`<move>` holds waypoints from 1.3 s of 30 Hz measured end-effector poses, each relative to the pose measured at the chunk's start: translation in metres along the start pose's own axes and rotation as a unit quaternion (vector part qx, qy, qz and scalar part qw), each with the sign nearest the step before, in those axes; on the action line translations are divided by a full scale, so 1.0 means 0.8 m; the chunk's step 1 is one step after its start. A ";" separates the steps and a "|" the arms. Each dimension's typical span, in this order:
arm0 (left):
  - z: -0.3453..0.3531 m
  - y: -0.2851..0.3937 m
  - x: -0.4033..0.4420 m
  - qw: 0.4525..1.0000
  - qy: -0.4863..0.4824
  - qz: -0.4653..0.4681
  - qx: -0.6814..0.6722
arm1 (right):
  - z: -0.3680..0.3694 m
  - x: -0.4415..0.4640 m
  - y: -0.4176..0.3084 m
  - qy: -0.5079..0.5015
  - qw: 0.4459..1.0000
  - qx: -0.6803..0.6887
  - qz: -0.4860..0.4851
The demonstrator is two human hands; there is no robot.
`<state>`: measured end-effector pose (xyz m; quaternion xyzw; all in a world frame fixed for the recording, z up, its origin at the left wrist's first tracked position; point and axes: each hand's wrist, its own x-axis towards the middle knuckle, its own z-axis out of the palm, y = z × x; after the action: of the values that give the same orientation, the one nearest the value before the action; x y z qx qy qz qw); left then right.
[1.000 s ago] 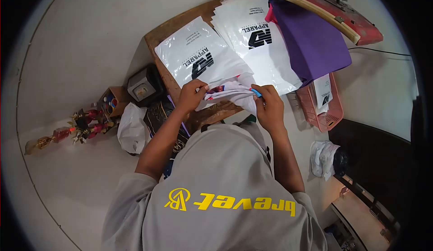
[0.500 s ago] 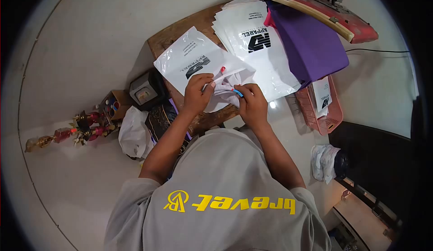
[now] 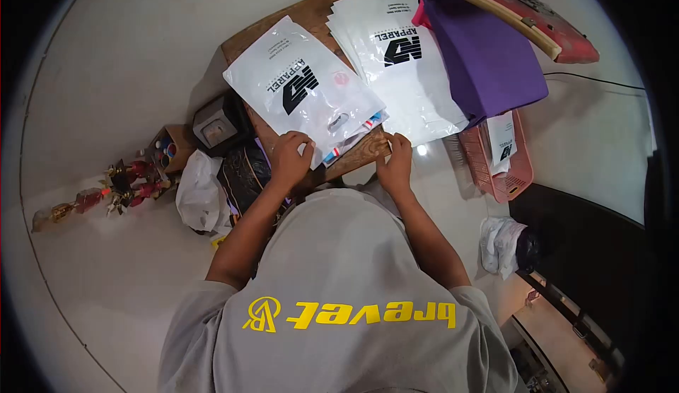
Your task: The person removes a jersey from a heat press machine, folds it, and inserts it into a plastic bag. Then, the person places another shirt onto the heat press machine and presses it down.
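Note:
A white plastic mailer bag (image 3: pixel 272 57) printed "APPAREL" lies flat on the wooden table (image 3: pixel 237 48). From its near end sticks a folded white cloth with blue and red parts (image 3: pixel 371 119), perhaps a garment. A small label and a pinkish patch show through the plastic. My left hand (image 3: pixel 291 160) has its fingers curled over the bag's near left edge, thumb close to the fingertips. My right hand (image 3: pixel 396 163) is by the table's near right corner, fingers bent and apart from the thumb, with nothing in it, just off the bag.
A fanned stack of matching bags (image 3: pixel 431 100) lies to the right, against a purple box-like object (image 3: pixel 495 71). Beyond it is a red machine (image 3: pixel 566 39). A pink basket (image 3: pixel 506 181) stands below right; a dark box (image 3: pixel 219 128) and white plastic bag (image 3: pixel 198 198) are left.
The bag has been laid flatter, and the cloth that was bunched between both hands is now mostly inside it. My right hand has come off the cloth; my left moved to the bag's edge.

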<state>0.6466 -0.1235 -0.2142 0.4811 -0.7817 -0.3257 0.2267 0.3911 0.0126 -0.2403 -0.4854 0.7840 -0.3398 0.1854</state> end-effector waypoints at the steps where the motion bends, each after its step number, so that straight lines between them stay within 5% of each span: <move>1: 0.004 -0.002 -0.011 0.998 0.002 -0.056 -0.007 | -0.003 0.002 0.011 0.004 1.000 -0.003 0.020; 5: 0.034 -0.033 -0.055 0.977 0.103 -0.183 -0.033 | -0.015 0.042 0.039 0.016 0.998 0.050 0.041; 7: 0.039 -0.045 -0.061 0.892 0.024 -0.399 -0.211 | -0.012 0.073 0.052 0.000 0.998 0.046 0.041; 9: 0.048 -0.053 -0.069 0.806 -0.005 -0.483 -0.342 | -0.008 0.110 0.056 -0.023 0.999 0.021 0.037; 18: 0.105 -0.048 -0.064 0.825 0.078 -0.502 -0.247 | 0.043 0.233 0.072 -0.189 0.977 -0.083 0.062; 22: 0.118 -0.048 -0.069 0.813 0.155 -0.468 -0.310 | 0.054 0.245 0.074 -0.228 0.966 -0.121 0.026; 24: 0.109 -0.045 -0.068 0.865 0.205 -0.407 -0.211 | 0.061 0.250 0.070 -0.219 0.973 -0.068 0.016; 26: 0.083 -0.043 -0.043 0.848 0.209 -0.416 -0.254 | 0.065 0.274 0.071 -0.332 0.943 -0.037 -0.011; 29: 0.016 -0.018 0.006 0.792 0.211 -0.448 -0.356 | 0.024 0.301 0.001 -0.359 0.930 0.083 0.014; 33: -0.054 -0.007 0.037 0.799 0.236 -0.339 -0.437 | -0.052 0.321 -0.082 -0.340 0.883 0.272 0.173; 37: -0.062 0.047 -0.017 0.821 0.249 -0.354 -0.373 | -0.093 0.278 -0.039 -0.371 0.878 0.279 0.115; 39: -0.016 0.034 -0.064 0.822 0.259 -0.379 -0.337 | -0.100 0.235 0.003 -0.431 0.858 0.229 0.161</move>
<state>0.6609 -0.0720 -0.1880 0.6999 -0.2915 -0.4927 0.4270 0.2534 -0.1255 -0.1784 -0.3942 0.5926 -0.2320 0.6630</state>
